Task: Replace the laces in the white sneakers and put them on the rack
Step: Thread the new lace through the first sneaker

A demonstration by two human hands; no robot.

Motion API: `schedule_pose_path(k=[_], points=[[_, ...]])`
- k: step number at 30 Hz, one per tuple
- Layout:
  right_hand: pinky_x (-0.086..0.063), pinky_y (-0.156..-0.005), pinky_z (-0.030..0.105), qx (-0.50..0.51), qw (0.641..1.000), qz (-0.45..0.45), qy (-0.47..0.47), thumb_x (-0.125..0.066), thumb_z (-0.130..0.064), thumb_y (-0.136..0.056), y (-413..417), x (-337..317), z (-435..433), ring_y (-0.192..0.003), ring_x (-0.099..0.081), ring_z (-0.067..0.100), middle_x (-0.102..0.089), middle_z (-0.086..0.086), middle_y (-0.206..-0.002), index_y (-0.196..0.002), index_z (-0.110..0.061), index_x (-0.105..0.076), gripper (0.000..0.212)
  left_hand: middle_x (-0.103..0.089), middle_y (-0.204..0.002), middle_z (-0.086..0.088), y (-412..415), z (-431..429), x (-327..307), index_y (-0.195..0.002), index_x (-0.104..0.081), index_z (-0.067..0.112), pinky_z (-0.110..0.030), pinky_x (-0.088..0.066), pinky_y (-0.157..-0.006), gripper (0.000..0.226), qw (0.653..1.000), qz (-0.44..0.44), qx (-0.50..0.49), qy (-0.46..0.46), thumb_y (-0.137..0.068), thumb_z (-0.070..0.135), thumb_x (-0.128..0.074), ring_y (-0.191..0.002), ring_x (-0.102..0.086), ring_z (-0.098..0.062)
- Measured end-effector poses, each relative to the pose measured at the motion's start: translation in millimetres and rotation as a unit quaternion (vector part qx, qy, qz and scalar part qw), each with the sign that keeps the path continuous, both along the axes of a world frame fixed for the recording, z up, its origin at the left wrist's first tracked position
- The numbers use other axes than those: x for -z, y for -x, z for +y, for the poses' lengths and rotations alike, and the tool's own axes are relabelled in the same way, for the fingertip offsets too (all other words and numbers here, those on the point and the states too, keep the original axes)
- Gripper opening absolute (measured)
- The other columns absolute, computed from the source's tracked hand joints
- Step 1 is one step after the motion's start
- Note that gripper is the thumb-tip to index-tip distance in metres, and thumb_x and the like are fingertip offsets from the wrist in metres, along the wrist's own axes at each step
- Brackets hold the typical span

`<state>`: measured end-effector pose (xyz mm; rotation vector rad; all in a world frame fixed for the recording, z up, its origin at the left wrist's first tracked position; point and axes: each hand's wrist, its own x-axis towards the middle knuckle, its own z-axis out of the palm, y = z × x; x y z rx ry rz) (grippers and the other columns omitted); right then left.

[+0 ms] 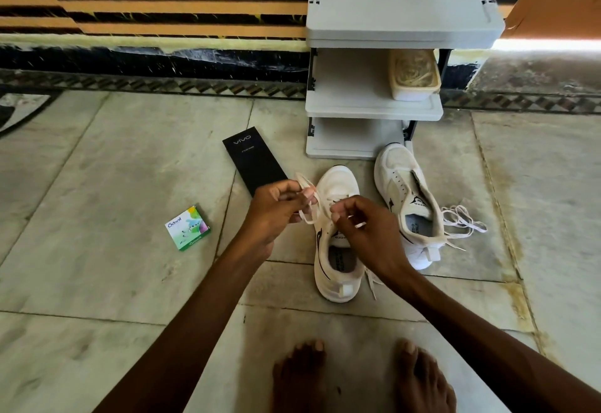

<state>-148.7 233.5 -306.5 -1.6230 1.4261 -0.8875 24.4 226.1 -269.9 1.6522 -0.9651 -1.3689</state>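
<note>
Two hands are meeting over the near sneaker [338, 284], which is lying on the stone floor [113, 185] with its toe at 12 o'clock and its heel at 6 o'clock, toward the person.

Left hand [276, 211] is hovering at the shoe's 10 o'clock, fingers curled, pinching a loop of the lace [309, 215]. Right hand [367, 227] is sitting directly over the tongue, thumb and forefinger pinching the same lace near its end. A pale tip is poking out past the fingers. The lace is running between the hands, across the shoe's long axis.

Judgement: threading is under way. The eyelet rows are lying just beneath the right fingertips, so the right hand is the nearer one for the next pass. The hands are hiding the eyelets, so how many are filled cannot be told.

The second sneaker [403, 185] is lying at 2 o'clock from the first, toe also at 12 o'clock and close to the rack's foot, appearing unlaced. A loose lace [465, 220] is lying just beside its heel, at 3 o'clock.

The rack [374, 110] is standing at 12 to 1 o'clock against the striped wall [162, 6], with a tub [414, 76] sitting on its middle shelf.

A black box [257, 159] is lying at 11 o'clock and a green box [188, 228] at 9 o'clock. Bare feet [299, 377] are resting at 6 o'clock.
</note>
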Motion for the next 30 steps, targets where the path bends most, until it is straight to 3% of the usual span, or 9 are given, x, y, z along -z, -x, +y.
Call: schedule_pose_path(k=[4, 8, 15, 17, 20, 21, 23, 26, 30], points=[[-0.056, -0.070, 0.022, -0.036, 0.997, -0.064, -0.039, -0.072, -0.022, -0.088, -3, -11, -6, -0.072, -0.068, 0.007, -0.073, -0.006, -0.078, -0.093, -0.022, -0.071, 0.006, -0.075, -0.082, 0.005, 15, 3, 9, -0.095, -0.070, 0.016, -0.029, -0.054, -0.072, 0.013, 0.997, 0.012, -0.070, -0.025, -0.089, 0.028, -0.070, -0.077, -0.068, -0.005], [-0.056, -0.065, 0.018, -0.036, 0.997, -0.066, -0.029, -0.078, -0.027, -0.081, -4, -9, -5, -0.068, -0.069, 0.005, -0.073, -0.004, -0.075, -0.092, -0.016, -0.072, 0.016, -0.073, -0.080, 0.008, 25, 7, 8, -0.091, -0.069, 0.020, -0.026, -0.050, -0.068, 0.012, 0.995, 0.016, -0.090, -0.030, -0.087, 0.031, -0.071, -0.079, -0.068, -0.005], [-0.057, -0.063, 0.020, -0.021, 0.996, -0.084, -0.014, -0.074, -0.023, -0.086, -6, -5, -9, -0.061, -0.069, 0.011, -0.072, -0.004, -0.069, -0.085, -0.015, -0.076, 0.008, -0.069, -0.088, 0.001, 27, 13, 8, -0.098, -0.069, 0.015, -0.028, -0.050, -0.070, 0.023, 0.987, 0.070, -0.107, -0.093, -0.087, 0.035, -0.070, -0.085, -0.062, -0.013], [-0.055, -0.062, 0.016, -0.016, 0.997, -0.077, -0.011, -0.073, -0.024, -0.087, -6, -5, -12, -0.060, -0.068, 0.010, -0.072, -0.004, -0.067, -0.082, -0.014, -0.076, 0.011, -0.061, -0.110, -0.004, 24, 9, 15, -0.104, -0.065, 0.015, -0.027, -0.048, -0.071, 0.030, 0.982, 0.015, -0.162, -0.095, -0.088, 0.040, -0.068, -0.095, -0.058, -0.014], [-0.052, -0.061, 0.013, -0.029, 0.998, -0.052, -0.006, -0.074, -0.023, -0.086, -4, -8, -17, -0.058, -0.067, 0.007, -0.072, -0.005, -0.067, -0.081, -0.013, -0.076, 0.012, -0.038, -0.134, -0.007, 17, 8, 22, -0.108, -0.057, 0.014, -0.031, -0.049, -0.085, 0.039, 0.943, -0.242, -0.228, -0.014, -0.085, 0.041, -0.071, -0.114, -0.045, -0.015], [-0.053, -0.062, 0.014, -0.041, 0.998, -0.044, -0.003, -0.074, -0.024, -0.086, -2, -8, -19, -0.059, -0.067, 0.006, -0.072, -0.005, -0.069, -0.081, -0.014, -0.076, 0.011, -0.037, -0.134, -0.006, 14, 8, 23, -0.109, -0.055, 0.014, -0.032, -0.048, -0.090, 0.037, 0.929, -0.293, -0.217, 0.063, -0.085, 0.037, -0.072, -0.113, -0.044, -0.011], [-0.055, -0.063, 0.018, -0.066, 0.997, -0.026, 0.008, -0.074, -0.024, -0.085, 0, -9, -23, -0.061, -0.067, 0.007, -0.071, -0.005, -0.069, -0.082, -0.017, -0.075, 0.008, -0.047, -0.124, 0.000, 9, 7, 24, -0.109, -0.056, 0.017, -0.024, -0.048, -0.086, 0.024, 0.938, -0.285, -0.084, 0.178, -0.090, 0.029, -0.067, -0.102, -0.048, 0.002], [-0.055, -0.063, 0.024, -0.092, 0.995, -0.005, 0.028, -0.074, -0.024, -0.086, 5, -10, -29, -0.061, -0.066, 0.007, -0.070, -0.007, -0.067, -0.081, -0.020, -0.074, 0.006, -0.062, -0.093, 0.019, 14, 9, 18, -0.102, -0.065, 0.023, -0.011, -0.045, -0.076, 0.011, 0.955, -0.214, 0.122, 0.163, -0.097, 0.028, -0.057, -0.087, -0.059, 0.007], [-0.056, -0.061, 0.026, -0.084, 0.996, -0.025, 0.014, -0.073, -0.021, -0.087, 11, -13, -31, -0.060, -0.067, 0.009, -0.072, -0.003, -0.069, -0.086, -0.015, -0.076, 0.006, -0.064, -0.078, 0.021, 18, 6, 16, -0.093, -0.069, 0.026, -0.006, -0.046, -0.065, 0.008, 0.950, -0.220, 0.106, 0.192, -0.094, 0.022, -0.062, -0.072, -0.063, 0.005]])
